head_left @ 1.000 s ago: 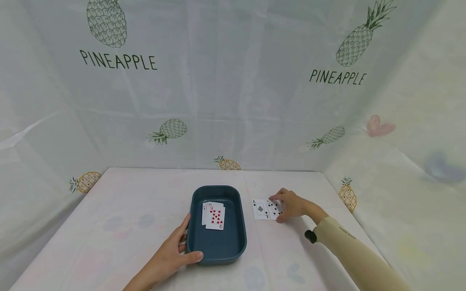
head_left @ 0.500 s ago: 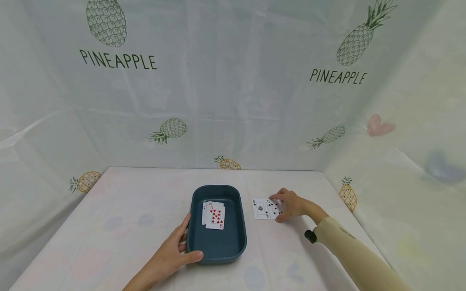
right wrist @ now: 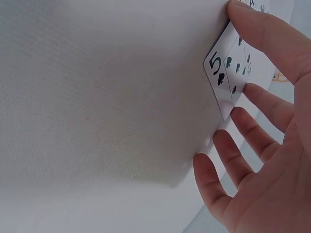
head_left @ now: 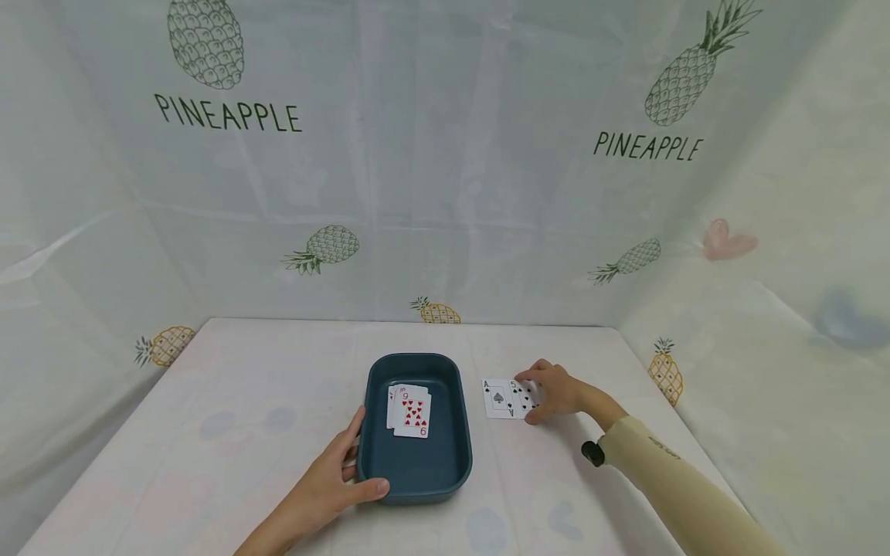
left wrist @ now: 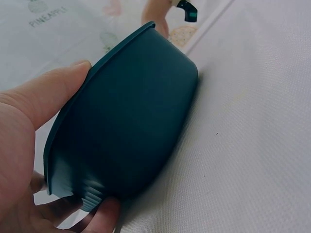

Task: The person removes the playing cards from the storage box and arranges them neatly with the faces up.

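Observation:
A dark blue rectangular tray [head_left: 416, 469] stands mid-table in the head view. At its near left corner, my left hand [head_left: 327, 480] grips it, the thumb on the rim and the fingers along the outer wall [left wrist: 121, 116]. Inside lie several overlapping playing cards, a nine of hearts [head_left: 413, 417] on top. To the tray's right, my right hand [head_left: 556, 391] holds a black five card [head_left: 523, 397] by its edges, thumb at the near edge and index finger at the far one. The five [right wrist: 228, 73] sits right against an ace of spades [head_left: 497, 398], overlapping its right side.
A white cloth with faint prints covers the table [head_left: 243, 386]. Behind it hangs a pineapple-print curtain [head_left: 445, 193], and similar sheeting closes off both sides. The raised tray rim stands between the hands. A dark band [head_left: 592, 452] circles the right wrist.
The five has slid a very small way left against the ace, with the right thumb moving slightly along. The left hand and tray have stayed put.

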Action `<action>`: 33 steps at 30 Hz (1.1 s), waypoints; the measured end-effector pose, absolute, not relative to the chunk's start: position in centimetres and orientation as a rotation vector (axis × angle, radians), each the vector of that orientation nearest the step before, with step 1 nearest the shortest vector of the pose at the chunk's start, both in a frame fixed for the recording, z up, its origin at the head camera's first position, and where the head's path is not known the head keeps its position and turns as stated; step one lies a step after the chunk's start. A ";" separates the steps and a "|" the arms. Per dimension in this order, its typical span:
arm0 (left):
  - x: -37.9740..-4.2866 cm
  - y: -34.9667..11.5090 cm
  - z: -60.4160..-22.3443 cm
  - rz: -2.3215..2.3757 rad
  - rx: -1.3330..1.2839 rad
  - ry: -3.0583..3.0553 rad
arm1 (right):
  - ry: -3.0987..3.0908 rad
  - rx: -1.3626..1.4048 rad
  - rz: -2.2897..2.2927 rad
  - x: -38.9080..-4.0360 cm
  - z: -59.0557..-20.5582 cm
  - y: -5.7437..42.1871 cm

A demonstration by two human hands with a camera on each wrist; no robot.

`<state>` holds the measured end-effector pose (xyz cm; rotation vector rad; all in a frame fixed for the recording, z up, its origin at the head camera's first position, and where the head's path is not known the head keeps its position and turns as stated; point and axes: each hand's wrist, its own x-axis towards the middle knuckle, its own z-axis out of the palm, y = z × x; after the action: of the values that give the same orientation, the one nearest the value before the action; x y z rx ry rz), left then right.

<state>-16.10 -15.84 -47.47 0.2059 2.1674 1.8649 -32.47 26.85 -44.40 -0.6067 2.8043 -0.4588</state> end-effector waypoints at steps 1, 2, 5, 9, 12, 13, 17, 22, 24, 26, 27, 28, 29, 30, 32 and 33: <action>-16.1 -15.8 -47.5 1.859 0.205 2.174 | 2.805 -0.613 -0.456 -32.5 -44.4 26.8; -16.1 -15.8 -47.5 1.856 0.205 2.178 | 2.806 -0.619 -0.453 -32.4 -44.3 26.9; -16.2 -15.8 -47.5 1.850 0.205 2.187 | 2.805 -0.621 -0.449 -32.4 -44.3 26.9; -16.2 -15.8 -47.6 1.844 0.199 2.198 | 2.805 -0.593 -0.453 -32.4 -44.4 26.9; -16.2 -15.8 -47.6 1.835 0.193 2.212 | 2.806 -0.583 -0.454 -32.4 -44.5 26.9; -16.2 -15.8 -47.6 1.833 0.190 2.213 | 2.805 -0.583 -0.454 -32.4 -44.5 26.9; -16.1 -15.8 -47.6 1.829 0.181 2.215 | 2.791 -0.593 -0.455 -32.4 -44.4 26.9; -16.2 -15.7 -47.6 1.825 0.181 2.215 | 2.775 -0.637 -0.423 -32.5 -43.8 26.9; -16.2 -15.7 -47.7 1.829 0.186 2.211 | 2.791 -0.667 -0.416 -32.5 -43.5 26.7; -16.2 -15.7 -47.7 1.838 0.195 2.201 | 2.824 -0.698 -0.422 -32.5 -43.1 26.3; -16.2 -15.7 -47.7 1.840 0.197 2.199 | 2.841 -0.718 -0.435 -32.5 -42.8 26.0; -16.2 -15.7 -47.7 1.841 0.196 2.197 | 2.857 -0.736 -0.454 -32.5 -42.5 25.7; -16.2 -15.7 -47.7 1.841 0.193 2.198 | 2.870 -0.759 -0.476 -32.4 -42.1 25.3; -16.2 -15.7 -47.7 1.840 0.188 2.200 | 2.880 -0.777 -0.496 -32.3 -41.7 24.8; -16.2 -15.8 -47.7 1.841 0.185 2.197 | 2.882 -0.830 -0.542 -32.0 -40.9 23.7; -16.2 -15.8 -47.7 1.843 0.182 2.196 | 2.877 -0.855 -0.567 -31.9 -40.5 23.1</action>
<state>-16.20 -15.77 -47.67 0.1818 2.1964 1.8428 -31.85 23.08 -40.46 -0.8553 2.8769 -0.5665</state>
